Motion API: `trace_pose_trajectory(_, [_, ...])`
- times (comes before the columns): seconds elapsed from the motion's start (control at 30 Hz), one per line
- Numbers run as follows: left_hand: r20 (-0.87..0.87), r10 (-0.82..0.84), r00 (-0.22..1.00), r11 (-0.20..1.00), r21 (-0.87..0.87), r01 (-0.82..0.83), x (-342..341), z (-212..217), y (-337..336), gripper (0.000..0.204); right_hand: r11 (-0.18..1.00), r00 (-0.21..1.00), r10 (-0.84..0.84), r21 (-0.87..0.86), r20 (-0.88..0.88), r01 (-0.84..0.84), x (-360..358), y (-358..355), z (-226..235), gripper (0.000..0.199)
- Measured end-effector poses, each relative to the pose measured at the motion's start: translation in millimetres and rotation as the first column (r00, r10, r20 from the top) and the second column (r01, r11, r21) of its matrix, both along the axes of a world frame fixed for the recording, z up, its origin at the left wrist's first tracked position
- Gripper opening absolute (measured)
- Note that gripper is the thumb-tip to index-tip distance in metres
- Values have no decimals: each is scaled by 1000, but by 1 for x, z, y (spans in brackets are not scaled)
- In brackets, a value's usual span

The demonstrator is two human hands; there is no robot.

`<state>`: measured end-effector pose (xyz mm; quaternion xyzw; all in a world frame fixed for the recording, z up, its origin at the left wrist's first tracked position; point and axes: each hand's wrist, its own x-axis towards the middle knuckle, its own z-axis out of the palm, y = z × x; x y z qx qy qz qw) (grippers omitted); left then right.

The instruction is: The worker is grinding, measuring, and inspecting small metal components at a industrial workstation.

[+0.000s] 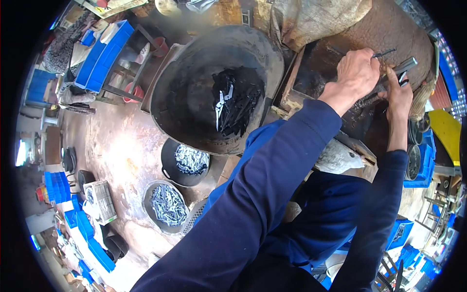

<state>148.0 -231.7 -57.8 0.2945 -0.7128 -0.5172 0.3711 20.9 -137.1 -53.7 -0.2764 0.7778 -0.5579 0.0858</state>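
At the upper right, over a dark, dirt-covered work surface (316,68), both of my hands are at work. My left hand (357,73) is closed in a fist around a thin dark metal rod (386,53), whose end sticks out to the right. Beside it, my right hand (400,97) grips a metal tool with a shiny cylindrical end (407,64); the fingers hide much of it. To the left stands a large dark tub (180,87) with black metal pieces (241,109) heaped inside. A bright silver shears-like piece (221,107) lies on that heap.
Two round containers on the floor hold many small silver parts: a black basin (168,170) and a lighter bowl (146,199). A brown sack (323,22) rests behind the work surface. Blue crates (104,56) stand at far left, and a blue bin (425,160) at right.
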Motion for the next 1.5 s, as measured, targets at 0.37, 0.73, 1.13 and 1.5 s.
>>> trace_pose_trajectory(0.37, [-78,-8,997,997,-80,2,-13,-11,-3,26,999,999,32,-30,-18,-32,-28,-28,-7,23])
trace_pose_trajectory(0.73, [-120,-69,990,997,-32,66,-1,-3,-4,25,998,993,44,-33,-112,-48,-37,-26,-14,26])
trace_pose_trajectory(1.13, [375,75,924,991,77,-111,206,-90,-128,30,998,994,53,-23,-93,-55,-64,-22,-20,37])
trace_pose_trajectory(1.5, [745,195,638,947,28,-321,350,-288,-143,43,993,994,96,-67,-60,-100,-58,-33,-35,40])
